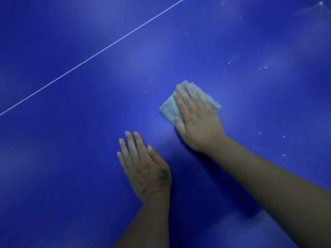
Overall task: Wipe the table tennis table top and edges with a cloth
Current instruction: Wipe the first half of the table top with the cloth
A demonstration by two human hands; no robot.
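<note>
The blue table tennis table top (71, 149) fills the whole view. A small folded pale blue-grey cloth (168, 109) lies flat on it right of centre. My right hand (197, 120) presses down on the cloth with straight, spread fingers and covers most of it. My left hand (145, 165) rests flat on the bare table, palm down, fingers straight, a little below and left of the cloth and apart from it.
A thin white line (93, 55) runs diagonally across the table from the left edge of the view to the top centre. Small white specks and faint smears (263, 68) dot the surface to the right of the cloth. No table edge shows.
</note>
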